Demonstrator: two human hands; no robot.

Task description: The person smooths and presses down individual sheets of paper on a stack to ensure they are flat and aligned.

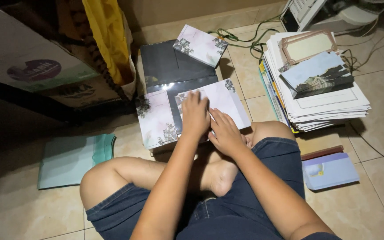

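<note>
Left hand [195,113] and right hand [226,133], fingers flat, gripping nothing, pressing floral printed sheet [192,111] atop dark box [170,66], left of paper stack [321,104]. Best pressed evenly, edges aligned.

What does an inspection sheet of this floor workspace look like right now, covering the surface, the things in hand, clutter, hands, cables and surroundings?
Surface: beige tiled floor, dimly lit; the person sits cross-legged on it.
Job's things: floral printed sheet lying flat over a dark glossy board.
Clutter: folded floral card on the board's far end; tall paper stack to the right, with a framed card and a blue card on top; pale blue booklet; green folder on the left.
Hands: left hand and right hand both press flat on the sheet, side by side.
Cables: green cable coiled past the board; a dark cable crosses the tiles at right.
Surroundings: cardboard box, yellow cloth, white machine.
</note>
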